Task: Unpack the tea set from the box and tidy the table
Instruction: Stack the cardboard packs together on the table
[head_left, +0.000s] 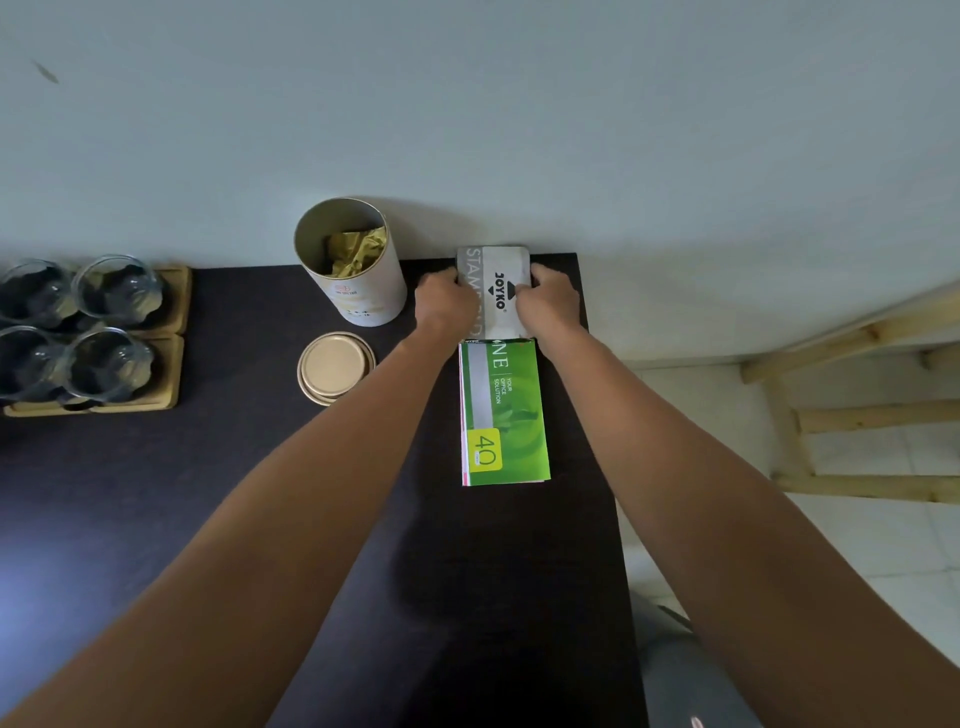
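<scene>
Pale wall (519, 104) backs a dark table (208, 519), and in the single head view both arms reach forward to its far edge. Between the hands stands a grey stamp-pad box (501, 291), clamped from either side: the left hand (447, 301) presses its left face, the right hand (550, 301) its right face, fingers curled around the far corners. Just nearer the person than the hands lies a green folder (504, 410), its far end touching or tucked under the box; which, I cannot tell. Left of the left hand stands an open tea canister (350, 265) with gold foil inside, its lid (336, 368) lying loose nearby. Well off to the left, four glass cups (78, 327) sit on wooden trays (166, 364). The step looks like squaring this box against the wall; even pressure from both palms and a straight push should keep it aligned with the folder.
</scene>
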